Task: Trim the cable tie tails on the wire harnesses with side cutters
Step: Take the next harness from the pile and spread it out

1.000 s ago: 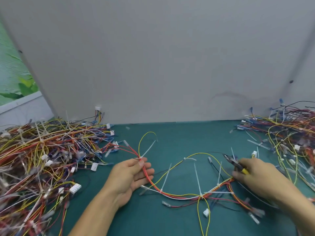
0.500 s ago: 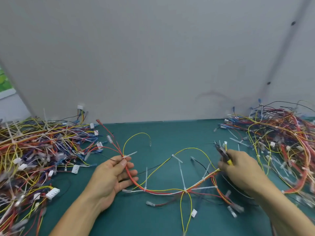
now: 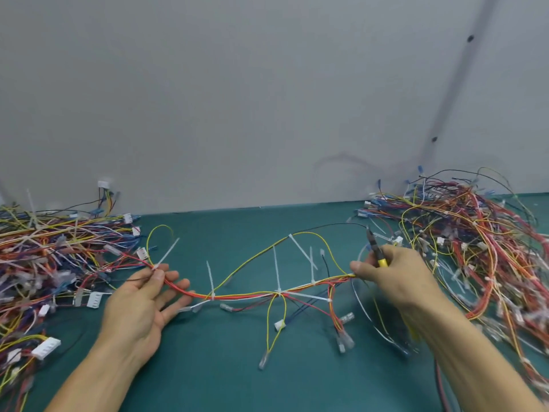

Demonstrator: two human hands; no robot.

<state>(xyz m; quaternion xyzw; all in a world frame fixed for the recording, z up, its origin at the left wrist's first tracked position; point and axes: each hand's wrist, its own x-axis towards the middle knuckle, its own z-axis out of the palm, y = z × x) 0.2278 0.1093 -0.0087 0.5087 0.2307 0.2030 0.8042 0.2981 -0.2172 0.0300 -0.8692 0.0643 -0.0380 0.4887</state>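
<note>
– Two hands were in view; what did each hold?

– The left hand (image 3: pixel 142 304) lay palm up at the near left. Its grip was a pinch: thumb and forefinger clenched on the wire harness (image 3: pixel 246 295) at a cable tie, with the other fingers straight beneath the wires. The right hand (image 3: pixel 395 281), at the right, had its grip curled round the yellow handles of the side cutters (image 3: pixel 375 248). The dark tips pointed away, towards the far wall (image 3: pixel 237 99). Its thumb tip lay against the harness's right end.

– Where was the harness itself?

– Strung between the two hands, sagging in the middle over the green surface (image 3: pixel 225 367). It was a bundle of red, orange and yellow wires, with loose branches and small connectors trailing nearer. Several white cable tie tails (image 3: pixel 276 269) stood up from it, uncut. The cutters were apart from all of them.

– Anything else nearby?

– Many more harnesses, in a tangled left pile (image 3: pixel 53 254) and a right pile (image 3: pixel 475 233), both reaching back to the wall.
</note>
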